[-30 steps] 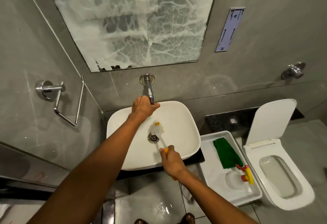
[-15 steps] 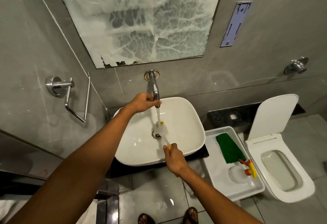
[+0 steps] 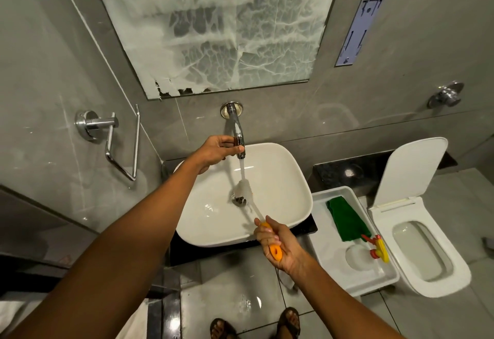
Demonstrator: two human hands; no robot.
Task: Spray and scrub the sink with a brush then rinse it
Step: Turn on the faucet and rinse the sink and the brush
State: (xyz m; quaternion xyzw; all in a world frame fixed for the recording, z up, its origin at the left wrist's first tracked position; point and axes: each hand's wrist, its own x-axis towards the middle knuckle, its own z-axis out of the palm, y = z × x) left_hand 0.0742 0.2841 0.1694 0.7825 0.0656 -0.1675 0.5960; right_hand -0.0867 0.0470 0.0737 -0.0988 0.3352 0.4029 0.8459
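A white basin sink (image 3: 288,178) sits under a chrome wall tap (image 3: 238,130). Water runs from the spout in a stream onto the white bristle head of a brush (image 3: 244,190), just above the drain (image 3: 239,201). My right hand (image 3: 279,245) grips the brush's orange handle at the sink's near rim. My left hand (image 3: 217,151) is wrapped around the tap's spout end. A spray bottle (image 3: 373,249) with a yellow and red trigger lies in a white tray (image 3: 331,280) to the right of the sink.
A green cloth (image 3: 347,218) lies in the tray. A toilet (image 3: 427,253) with its lid up stands at the right. A foamy mirror (image 3: 213,25) hangs above the tap, and a chrome towel holder (image 3: 117,140) sticks out on the left wall. My sandalled feet show on the wet floor.
Water began flowing from the tap and now strikes the brush head. My right hand drew the brush handle back toward the near rim and turned it, showing the handle's ring end.
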